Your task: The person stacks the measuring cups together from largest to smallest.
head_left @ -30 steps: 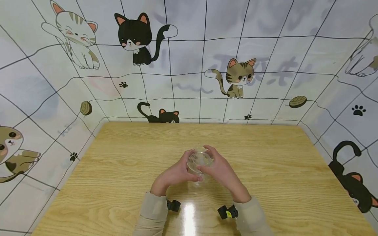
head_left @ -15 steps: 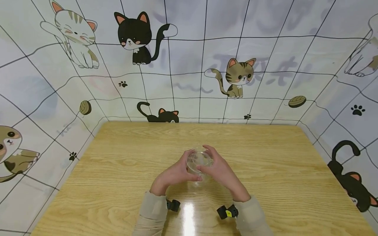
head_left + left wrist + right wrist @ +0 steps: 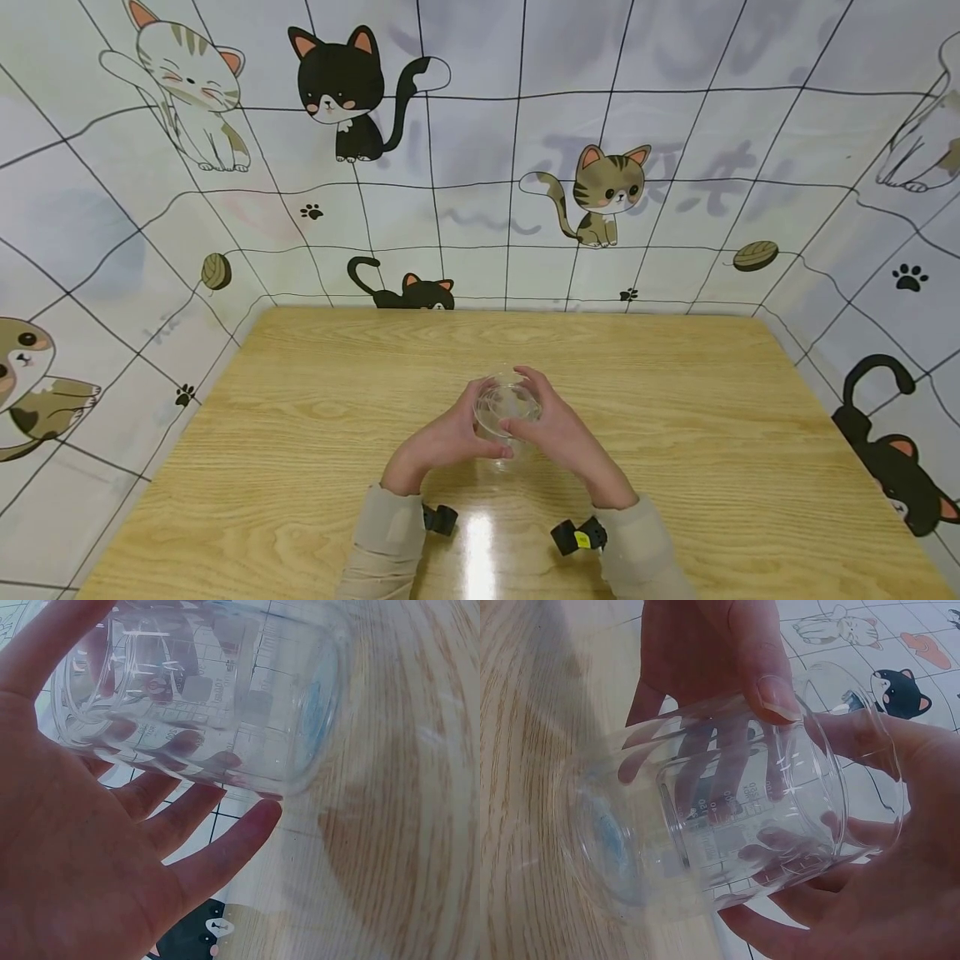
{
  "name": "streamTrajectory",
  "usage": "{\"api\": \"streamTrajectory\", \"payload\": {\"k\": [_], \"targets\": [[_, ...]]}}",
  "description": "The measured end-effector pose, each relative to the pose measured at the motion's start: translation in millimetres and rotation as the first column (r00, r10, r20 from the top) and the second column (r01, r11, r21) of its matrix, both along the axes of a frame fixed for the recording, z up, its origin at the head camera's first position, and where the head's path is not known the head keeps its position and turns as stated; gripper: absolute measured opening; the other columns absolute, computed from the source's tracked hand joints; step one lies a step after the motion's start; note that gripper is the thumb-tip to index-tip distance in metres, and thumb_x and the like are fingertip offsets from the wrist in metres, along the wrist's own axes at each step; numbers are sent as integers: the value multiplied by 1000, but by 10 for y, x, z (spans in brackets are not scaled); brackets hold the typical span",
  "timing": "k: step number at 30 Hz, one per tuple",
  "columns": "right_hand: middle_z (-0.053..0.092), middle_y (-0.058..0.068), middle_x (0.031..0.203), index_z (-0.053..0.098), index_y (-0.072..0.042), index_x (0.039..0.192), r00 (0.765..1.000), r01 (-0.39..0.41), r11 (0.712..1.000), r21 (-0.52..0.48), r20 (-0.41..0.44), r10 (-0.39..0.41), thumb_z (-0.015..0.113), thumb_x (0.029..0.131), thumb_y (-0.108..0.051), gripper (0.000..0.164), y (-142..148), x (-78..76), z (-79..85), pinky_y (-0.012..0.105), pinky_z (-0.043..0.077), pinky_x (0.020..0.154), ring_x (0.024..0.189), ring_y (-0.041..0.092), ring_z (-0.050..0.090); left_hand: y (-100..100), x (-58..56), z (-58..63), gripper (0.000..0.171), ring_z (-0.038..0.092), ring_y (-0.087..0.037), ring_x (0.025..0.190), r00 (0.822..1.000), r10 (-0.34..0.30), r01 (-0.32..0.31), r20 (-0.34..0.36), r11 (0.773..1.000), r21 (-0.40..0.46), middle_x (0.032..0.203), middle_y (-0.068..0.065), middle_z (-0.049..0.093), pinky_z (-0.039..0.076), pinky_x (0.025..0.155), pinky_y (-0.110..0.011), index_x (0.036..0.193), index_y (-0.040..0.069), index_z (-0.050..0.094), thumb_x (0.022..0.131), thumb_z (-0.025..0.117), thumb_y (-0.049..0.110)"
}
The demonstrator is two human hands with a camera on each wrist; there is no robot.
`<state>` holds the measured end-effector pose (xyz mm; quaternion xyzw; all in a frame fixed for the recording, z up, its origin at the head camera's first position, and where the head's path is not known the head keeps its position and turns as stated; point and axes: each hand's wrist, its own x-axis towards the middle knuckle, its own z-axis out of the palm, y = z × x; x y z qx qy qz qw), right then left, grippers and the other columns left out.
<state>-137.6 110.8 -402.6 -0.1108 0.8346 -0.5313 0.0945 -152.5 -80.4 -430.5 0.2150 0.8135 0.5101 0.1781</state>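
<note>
From my station, I confirmed the grip clamped around a large clear cylindrical glass beaker (image 3: 634, 832) near the middle of the worktop (image 3: 675, 433): left hand (image 3: 442, 433) at eight o'clock, right hand (image 3: 566, 433) at four. A smaller clear graduated glass beaker (image 3: 727, 821) appeared nested inside, above its base. Risks, as I judged: slackened hold, dropped glass; uneven squeeze, jammed beakers.
</note>
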Motion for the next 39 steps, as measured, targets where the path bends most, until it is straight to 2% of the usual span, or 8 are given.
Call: {"api": "streamTrajectory", "payload": {"k": [9,16,31,39], "targets": [[38,4,133,26,-30,137,1000,-3,1000,12,13,3,69,77,-28,74,-8,-9,-1,53,33,90,120,24,37,7,7,8,102,38,-16,116,1000,-7,7,0,1000,13,135,-1,29,36,90,-35,140,21,10,66,77,40],[35,10,136,23,-25,139,999,-27,999,-26,25,28,69,78,-26,77,-4,-32,-25,55,31,90,122,29,35,7,1,-11,102,39,-17,116,1000,-11,11,14,999,39,133,-2,30,37,89,-34,140,21,9,66,78,38],[39,2,132,27,-33,135,999,-18,1000,-24,41,19,69,77,-31,72,-4,-2,36,53,31,91,118,23,39,7,-8,-17,102,38,-16,116,999,-1,-1,34,999,34,131,-2,32,36,90,-35,139,21,11,65,78,39],[40,1,131,27,-33,135,998,-16,999,-28,52,17,69,78,-26,71,-3,4,57,51,32,91,117,22,40,8,-9,-26,102,38,-16,116,1000,-4,3,27,999,32,131,-1,32,35,91,-35,139,20,11,65,78,39]]}}
